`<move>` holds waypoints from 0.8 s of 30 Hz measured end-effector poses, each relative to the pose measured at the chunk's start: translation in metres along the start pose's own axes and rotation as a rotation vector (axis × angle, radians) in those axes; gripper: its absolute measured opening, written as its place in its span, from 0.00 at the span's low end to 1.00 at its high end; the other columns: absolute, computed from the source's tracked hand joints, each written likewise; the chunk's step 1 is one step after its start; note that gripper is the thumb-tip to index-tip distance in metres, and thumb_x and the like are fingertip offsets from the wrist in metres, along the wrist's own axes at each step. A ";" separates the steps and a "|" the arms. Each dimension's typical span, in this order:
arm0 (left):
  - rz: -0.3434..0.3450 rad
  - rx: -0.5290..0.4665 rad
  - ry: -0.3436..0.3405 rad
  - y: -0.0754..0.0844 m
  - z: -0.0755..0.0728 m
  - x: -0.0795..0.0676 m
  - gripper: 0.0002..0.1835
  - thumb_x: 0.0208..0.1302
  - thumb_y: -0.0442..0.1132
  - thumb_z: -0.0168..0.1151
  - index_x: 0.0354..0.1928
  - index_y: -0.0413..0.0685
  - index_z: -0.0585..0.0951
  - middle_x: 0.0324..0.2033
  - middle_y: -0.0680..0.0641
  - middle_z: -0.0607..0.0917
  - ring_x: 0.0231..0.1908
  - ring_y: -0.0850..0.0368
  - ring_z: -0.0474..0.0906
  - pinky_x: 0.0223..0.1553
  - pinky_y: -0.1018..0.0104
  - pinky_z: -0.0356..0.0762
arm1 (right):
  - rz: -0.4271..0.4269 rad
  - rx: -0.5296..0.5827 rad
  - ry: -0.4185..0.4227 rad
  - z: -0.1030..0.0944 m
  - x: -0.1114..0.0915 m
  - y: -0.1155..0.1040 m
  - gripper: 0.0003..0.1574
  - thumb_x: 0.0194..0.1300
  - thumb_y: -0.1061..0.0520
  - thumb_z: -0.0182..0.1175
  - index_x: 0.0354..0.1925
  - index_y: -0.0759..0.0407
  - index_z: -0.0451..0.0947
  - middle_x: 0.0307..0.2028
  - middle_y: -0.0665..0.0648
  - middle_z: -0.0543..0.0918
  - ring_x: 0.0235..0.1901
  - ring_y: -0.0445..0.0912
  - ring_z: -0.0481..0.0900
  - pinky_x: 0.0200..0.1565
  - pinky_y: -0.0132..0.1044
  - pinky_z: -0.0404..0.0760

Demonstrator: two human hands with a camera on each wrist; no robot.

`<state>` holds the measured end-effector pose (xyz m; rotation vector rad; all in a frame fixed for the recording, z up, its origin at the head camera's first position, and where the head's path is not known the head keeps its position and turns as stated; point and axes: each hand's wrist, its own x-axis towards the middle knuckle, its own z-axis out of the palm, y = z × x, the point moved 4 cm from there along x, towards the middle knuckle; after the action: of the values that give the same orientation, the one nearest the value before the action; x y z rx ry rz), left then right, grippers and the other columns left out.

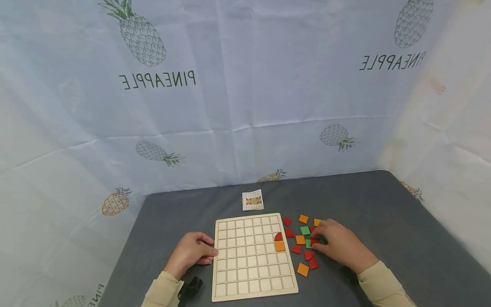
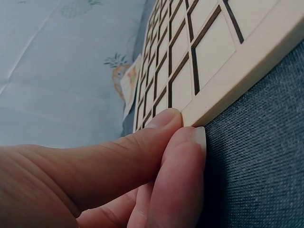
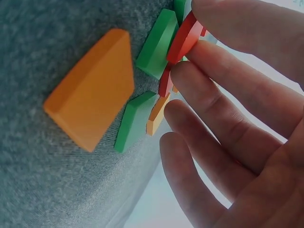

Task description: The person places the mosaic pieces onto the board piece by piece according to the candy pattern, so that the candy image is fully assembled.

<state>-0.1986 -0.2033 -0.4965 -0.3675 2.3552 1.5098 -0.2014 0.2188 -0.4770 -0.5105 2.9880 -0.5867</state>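
Observation:
A wooden grid board lies on the table, with one red quarter-round tile and one orange square tile in adjoining cells by its right side. At its left edge my left hand pinches the rim between thumb and fingers. To the board's right, over the scattered tiles, my right hand pinches a red tile between thumb and index finger, the other fingers spread loosely. Green tiles and an orange square lie close by its fingertips.
A small pattern card lies beyond the board's far edge. Several red, orange and green tiles are strewn along the board's right side, including an orange square nearest me. A pineapple-print cloth hangs behind the dark table.

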 end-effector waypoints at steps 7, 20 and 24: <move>-0.004 0.004 -0.007 0.001 0.000 0.001 0.20 0.55 0.28 0.82 0.48 0.34 0.84 0.32 0.40 0.89 0.27 0.56 0.89 0.31 0.62 0.91 | 0.001 -0.003 0.008 0.000 0.000 0.003 0.09 0.60 0.51 0.82 0.39 0.43 0.91 0.38 0.41 0.83 0.45 0.42 0.80 0.45 0.42 0.88; -0.019 0.003 -0.016 -0.003 0.001 0.003 0.20 0.56 0.30 0.82 0.49 0.34 0.84 0.33 0.40 0.90 0.28 0.55 0.90 0.32 0.60 0.92 | -0.061 -0.004 0.026 0.000 -0.001 -0.008 0.10 0.60 0.52 0.82 0.40 0.43 0.91 0.37 0.38 0.80 0.45 0.41 0.80 0.41 0.36 0.86; -0.020 0.009 -0.012 -0.002 0.001 0.003 0.20 0.56 0.30 0.82 0.49 0.34 0.84 0.33 0.40 0.90 0.28 0.54 0.90 0.32 0.60 0.92 | -0.050 0.011 0.029 -0.005 -0.002 -0.004 0.09 0.61 0.51 0.82 0.39 0.42 0.91 0.36 0.38 0.80 0.42 0.39 0.77 0.39 0.34 0.83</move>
<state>-0.2007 -0.2034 -0.4994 -0.3772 2.3413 1.4874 -0.1988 0.2175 -0.4712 -0.5829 3.0049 -0.6191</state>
